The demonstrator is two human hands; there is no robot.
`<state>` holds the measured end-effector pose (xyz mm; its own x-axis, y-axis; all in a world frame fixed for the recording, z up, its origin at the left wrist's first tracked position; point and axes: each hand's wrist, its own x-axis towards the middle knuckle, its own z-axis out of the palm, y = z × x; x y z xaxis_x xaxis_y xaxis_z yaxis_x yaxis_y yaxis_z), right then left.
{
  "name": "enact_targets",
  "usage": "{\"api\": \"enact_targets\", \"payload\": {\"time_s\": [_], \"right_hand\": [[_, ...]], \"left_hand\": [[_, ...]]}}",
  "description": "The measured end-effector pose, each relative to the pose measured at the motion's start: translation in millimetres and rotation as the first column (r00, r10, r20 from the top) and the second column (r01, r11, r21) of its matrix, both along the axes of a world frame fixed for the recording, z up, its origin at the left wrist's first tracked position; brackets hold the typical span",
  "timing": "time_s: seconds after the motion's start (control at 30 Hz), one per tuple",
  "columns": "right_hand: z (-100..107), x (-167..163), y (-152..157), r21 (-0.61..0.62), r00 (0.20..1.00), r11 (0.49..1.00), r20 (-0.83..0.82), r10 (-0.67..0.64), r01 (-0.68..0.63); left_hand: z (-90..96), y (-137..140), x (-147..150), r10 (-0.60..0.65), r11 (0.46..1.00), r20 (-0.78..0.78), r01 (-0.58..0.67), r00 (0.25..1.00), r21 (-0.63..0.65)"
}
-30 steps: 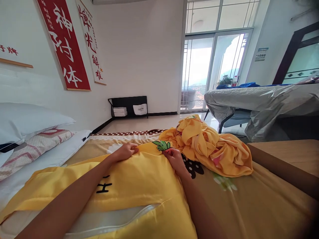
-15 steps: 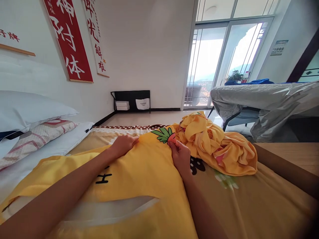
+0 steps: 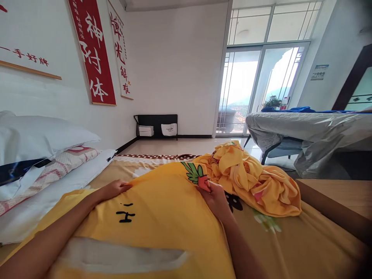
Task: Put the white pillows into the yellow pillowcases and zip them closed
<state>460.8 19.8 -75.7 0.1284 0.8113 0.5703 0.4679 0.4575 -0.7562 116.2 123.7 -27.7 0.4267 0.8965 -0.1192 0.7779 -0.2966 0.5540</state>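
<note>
A yellow pillowcase [image 3: 162, 205] lies spread before me, printed with a dark "Hi" and a red-orange carrot with green leaves. Through a long slit in its near part, something white [image 3: 124, 255] shows, perhaps a pillow inside. My left hand [image 3: 113, 190] is closed on the far left edge of the pillowcase. With thumb and fingers, my right hand [image 3: 215, 197] pinches the far right corner at the carrot print. A bunched yellow-orange cloth [image 3: 247, 170] rests just beyond my right hand. Under everything is a tan printed bed sheet [image 3: 290, 244].
White pillows [image 3: 49, 133] and a patterned pillow [image 3: 72, 161] are piled at the left by the wall. A wooden bed edge [image 3: 328, 205] runs along the right. Beyond stand a plastic-covered table [image 3: 302, 122], a chair [image 3: 281, 149] and a black low rack [image 3: 157, 124].
My left hand has moved left along the pillowcase edge, drawing it wider. My right hand keeps its pinch at the carrot corner. The view has tilted up slightly.
</note>
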Motion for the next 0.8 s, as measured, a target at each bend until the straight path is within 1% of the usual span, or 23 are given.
{"api": "enact_targets", "payload": {"time_s": [0.07,0.1,0.13,0.2,0.27,0.3,0.33,0.37,0.4,0.43,0.47,0.5,0.53,0.57,0.63,0.67,0.7,0.73,0.77,0.8], "right_hand": [[15,-2,-24,0.098,0.988,0.983,0.006,-0.154,0.153],[21,-3,-31,0.116,0.976,0.969,-0.004,-0.220,0.219],[26,-4,-35,0.106,0.965,0.959,-0.015,-0.262,0.262],[35,-2,-36,0.050,0.956,0.955,-0.028,-0.291,0.292],[45,1,-33,-0.002,0.961,0.961,-0.027,-0.275,0.275],[51,3,-33,-0.014,0.964,0.964,-0.023,-0.265,0.265],[57,4,-35,-0.021,0.967,0.967,-0.024,-0.255,0.255],[63,4,-39,-0.031,0.969,0.969,-0.036,-0.245,0.244],[69,3,-44,-0.045,0.971,0.972,-0.056,-0.232,0.230],[75,1,-51,-0.060,0.972,0.975,-0.084,-0.218,0.214],[79,-1,-58,-0.069,0.972,0.978,-0.117,-0.205,0.198],[82,-3,-65,-0.072,0.970,0.980,-0.147,-0.192,0.183],[84,-5,-72,-0.064,0.968,0.983,-0.173,-0.180,0.171],[85,-7,-78,-0.049,0.968,0.986,-0.191,-0.166,0.159],[85,-10,-87,-0.017,0.964,0.991,-0.230,-0.131,0.131],[83,-10,-90,-0.004,0.961,0.993,-0.254,-0.114,0.116],[82,-10,-93,0.010,0.955,0.994,-0.279,-0.102,0.109],[79,-10,-95,0.023,0.949,0.994,-0.301,-0.098,0.110],[77,-8,-95,0.034,0.943,0.993,-0.317,-0.100,0.117],[74,-7,-95,0.039,0.939,0.991,-0.328,-0.107,0.127]], "left_hand": [[4.7,-9,-15,0.012,0.996,0.080,-0.019,0.997,0.087],[9.8,-13,-21,0.019,0.988,0.104,-0.034,0.994,0.153],[16.4,-18,-27,0.023,0.974,0.113,-0.048,0.993,0.223],[32.7,-28,-37,0.012,0.933,0.104,-0.049,0.995,0.356],[50.1,-38,-45,-0.016,0.889,0.085,-0.024,0.996,0.456],[58.4,-43,-49,-0.029,0.873,0.084,-0.016,0.996,0.487],[66.4,-49,-52,-0.036,0.872,0.093,-0.014,0.995,0.489],[73.9,-56,-56,-0.034,0.895,0.108,-0.018,0.994,0.445],[81.1,-63,-62,-0.023,0.936,0.130,-0.024,0.991,0.351],[87.8,-71,-68,-0.004,0.975,0.155,-0.030,0.988,0.218],[94.0,-78,-75,0.015,0.997,0.182,-0.029,0.983,0.075],[99.4,-85,-84,0.027,0.999,0.208,-0.016,0.978,-0.052],[104.0,-90,-94,0.028,0.990,0.223,0.004,0.974,-0.142],[107.4,-93,-105,0.020,0.981,0.221,0.024,0.975,-0.195],[110.2,-94,-127,-0.012,0.974,0.144,0.044,0.990,-0.224],[109.6,-93,-137,-0.020,0.977,0.067,0.033,0.998,-0.208],[107.9,-91,-147,-0.011,0.987,-0.015,0.009,1.000,-0.163],[105.9,-89,-154,0.012,0.997,-0.075,-0.018,0.997,-0.076],[104.1,-89,-159,0.053,0.997,-0.104,-0.047,0.993,0.058],[103.2,-91,-162,0.111,0.968,-0.100,-0.085,0.989,0.238]]}}
